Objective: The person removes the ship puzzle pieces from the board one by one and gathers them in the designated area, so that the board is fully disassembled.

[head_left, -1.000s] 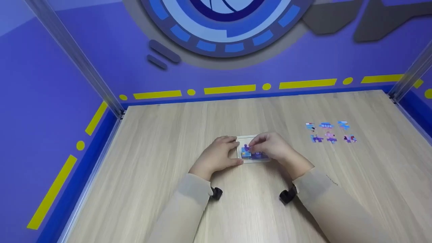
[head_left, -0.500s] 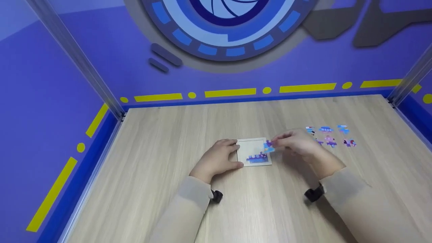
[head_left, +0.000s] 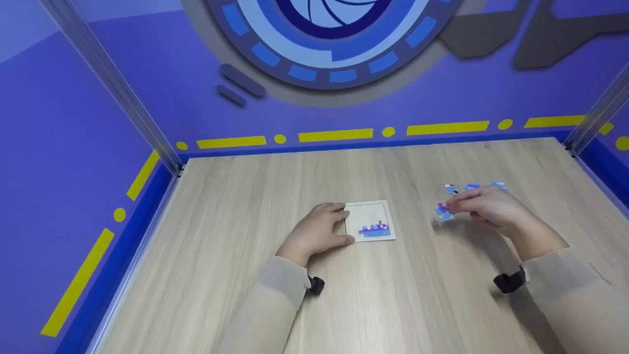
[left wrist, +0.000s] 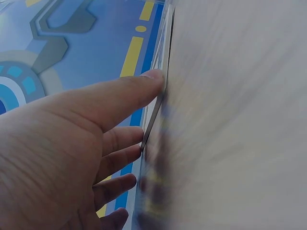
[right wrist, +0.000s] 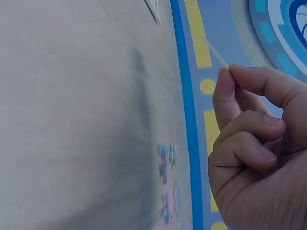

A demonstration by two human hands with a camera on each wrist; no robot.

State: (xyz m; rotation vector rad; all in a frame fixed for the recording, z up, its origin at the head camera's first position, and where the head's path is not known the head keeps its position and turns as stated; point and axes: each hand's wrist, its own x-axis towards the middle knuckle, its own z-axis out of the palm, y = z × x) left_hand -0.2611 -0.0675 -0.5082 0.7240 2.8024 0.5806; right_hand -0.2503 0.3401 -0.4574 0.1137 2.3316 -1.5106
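A pale wood-grain counter (head_left: 245, 295) sits inside purple walls striped yellow. The left hand (head_left: 317, 231) lies flat-fingered against the white square puzzle tray (head_left: 369, 216). The right hand (head_left: 486, 206) — over the tray a moment ago — now pinches a blue-purple puzzle piece (head_left: 443, 212) beside the loose pieces (head_left: 474, 187).

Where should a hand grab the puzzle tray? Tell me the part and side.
Take the puzzle tray by its bare right edge, coming from the right: it lies flat and thin on the table, and the left hand already holds its left edge.
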